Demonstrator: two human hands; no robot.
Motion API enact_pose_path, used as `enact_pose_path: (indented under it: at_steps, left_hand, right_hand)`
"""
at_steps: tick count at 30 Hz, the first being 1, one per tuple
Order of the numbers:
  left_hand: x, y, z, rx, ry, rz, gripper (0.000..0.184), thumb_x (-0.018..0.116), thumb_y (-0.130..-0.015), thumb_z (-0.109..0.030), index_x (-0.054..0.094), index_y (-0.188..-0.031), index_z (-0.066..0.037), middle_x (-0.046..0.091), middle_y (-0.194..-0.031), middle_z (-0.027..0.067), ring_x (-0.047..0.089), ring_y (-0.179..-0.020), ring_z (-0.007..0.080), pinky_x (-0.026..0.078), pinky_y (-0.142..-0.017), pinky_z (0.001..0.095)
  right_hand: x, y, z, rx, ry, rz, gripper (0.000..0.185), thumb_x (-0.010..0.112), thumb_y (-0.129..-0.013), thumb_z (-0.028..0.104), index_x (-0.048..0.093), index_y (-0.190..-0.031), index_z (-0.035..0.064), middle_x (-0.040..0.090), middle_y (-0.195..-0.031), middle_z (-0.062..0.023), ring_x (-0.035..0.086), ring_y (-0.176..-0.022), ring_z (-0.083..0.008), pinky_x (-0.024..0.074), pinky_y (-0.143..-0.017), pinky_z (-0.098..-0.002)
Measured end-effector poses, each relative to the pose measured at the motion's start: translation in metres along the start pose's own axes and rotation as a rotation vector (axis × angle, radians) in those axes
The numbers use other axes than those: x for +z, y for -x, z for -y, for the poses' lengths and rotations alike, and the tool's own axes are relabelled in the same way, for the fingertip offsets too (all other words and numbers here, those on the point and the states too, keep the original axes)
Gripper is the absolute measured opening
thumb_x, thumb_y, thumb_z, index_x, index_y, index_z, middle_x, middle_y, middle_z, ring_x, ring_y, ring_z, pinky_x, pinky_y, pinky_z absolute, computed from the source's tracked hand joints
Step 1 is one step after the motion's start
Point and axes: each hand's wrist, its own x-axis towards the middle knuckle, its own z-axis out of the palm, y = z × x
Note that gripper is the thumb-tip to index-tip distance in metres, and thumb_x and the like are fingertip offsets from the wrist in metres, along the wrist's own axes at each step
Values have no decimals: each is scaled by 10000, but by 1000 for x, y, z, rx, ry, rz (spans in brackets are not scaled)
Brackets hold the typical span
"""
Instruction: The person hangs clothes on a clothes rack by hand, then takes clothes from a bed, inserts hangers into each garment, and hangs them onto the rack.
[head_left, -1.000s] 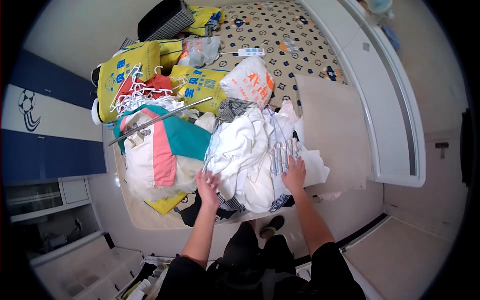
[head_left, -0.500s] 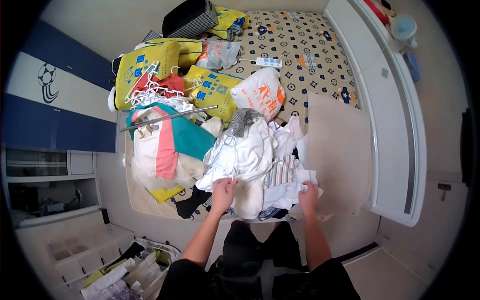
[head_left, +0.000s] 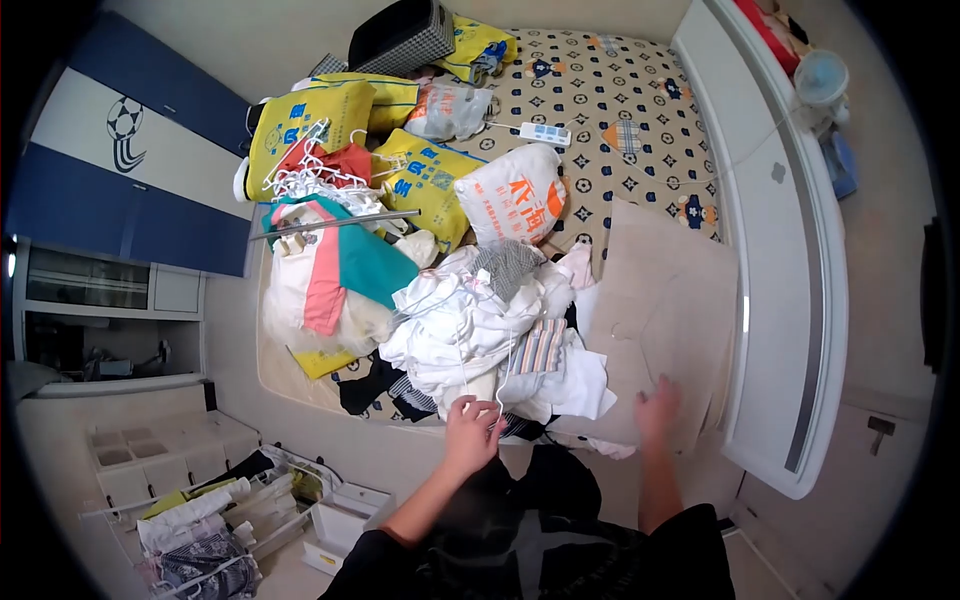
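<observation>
My left hand (head_left: 473, 432) is closed on a thin white hanger (head_left: 503, 388) at the front edge of a heap of white clothes (head_left: 455, 325). The hanger's arms reach up over the heap. My right hand (head_left: 657, 408) is off to the right, above the beige mat (head_left: 655, 250), apart from the clothes. Its fingers are blurred, and a thin pale line runs over the mat close to its fingertips. A striped folded cloth (head_left: 540, 347) and a white cloth (head_left: 582, 385) lie between the hands. A grey patterned cloth (head_left: 508, 268) tops the heap.
A green, pink and white garment (head_left: 327, 270) lies left, with a metal rod (head_left: 345, 224) across it. Behind are white hangers (head_left: 310, 178), yellow bags (head_left: 420, 185), a white bag (head_left: 513, 195), a power strip (head_left: 545, 134) and a black box (head_left: 400, 38). A raised bed rail (head_left: 775, 260) stands right.
My right hand has let go of the white cloth and moved right over the mat. My left hand has come nearer the front edge, with a hanger now visible in it. The view has shifted.
</observation>
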Motion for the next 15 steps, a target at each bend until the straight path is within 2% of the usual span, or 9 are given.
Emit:
enact_pose_path:
  at_steps: [2,4,6,8,10,12,13,14,15]
  left_hand:
    - [-4,9,-1,3,132,25,152,688,-890,-180,675,-973,-53,671,-1050,100,552,-1105,362,446,-959,444]
    - [-14,19,-10,-31,323,59,163,672,-905,-173,657,-1006,-47,661,-1061,124,554,-1117,360,451,-961,449]
    - [-30,33,-17,-3,395,124,145,645,-928,-153,646,-1023,-45,651,-1088,134,569,-1107,344,441,-982,440]
    - [-44,52,-20,38,463,194,150,634,-941,-174,634,-1016,-44,641,-1094,129,559,-1111,350,439,-979,441]
    - [-52,70,-13,113,540,289,150,636,-939,-173,623,-1011,-42,637,-1097,117,563,-1095,345,441,-970,438]
    - [-60,83,-2,19,649,336,133,662,-915,-189,641,-948,-61,663,-1009,92,606,-1014,316,447,-956,435]
    - [-63,93,22,29,573,345,131,682,-896,-206,656,-908,-78,670,-952,79,624,-960,303,450,-951,432]
    - [-61,96,49,40,483,354,132,701,-877,-223,671,-868,-95,677,-896,67,642,-906,290,452,-946,428]
    - [-59,99,66,4,386,327,212,708,-865,-313,708,-849,-102,672,-784,64,655,-799,287,464,-922,436]
  right_hand:
    - [-16,-2,38,-142,-56,82,553,749,-810,202,557,-1301,35,614,-1199,-166,586,-1131,-341,475,-956,-455]
    - [24,10,68,-200,-587,441,570,697,-896,266,493,-1386,57,613,-1226,-135,599,-1136,-290,503,-923,-443]
    - [7,21,137,150,-1212,1008,531,612,-976,290,450,-1438,84,610,-1247,-115,614,-1109,-256,523,-886,-414]
    - [-38,40,212,279,-1545,1120,451,523,-1028,240,455,-1452,103,618,-1226,-111,630,-1007,-211,520,-841,-352]
    - [-79,50,267,253,-1868,1197,452,508,-1029,219,438,-1461,105,607,-1260,-138,639,-998,-220,521,-833,-351]
    - [-91,48,308,232,-2023,1301,429,501,-1024,188,452,-1441,98,607,-1258,-151,645,-977,-221,516,-840,-352]
    - [-93,55,321,225,-2087,1357,418,498,-1022,172,460,-1430,95,607,-1258,-157,648,-966,-221,514,-843,-352]
    - [-93,60,327,198,-1984,1353,411,502,-1012,160,462,-1413,81,616,-1227,-157,649,-964,-224,511,-850,-354]
    - [-90,65,333,170,-1882,1347,404,505,-1003,147,464,-1396,67,626,-1197,-157,650,-961,-226,508,-857,-357]
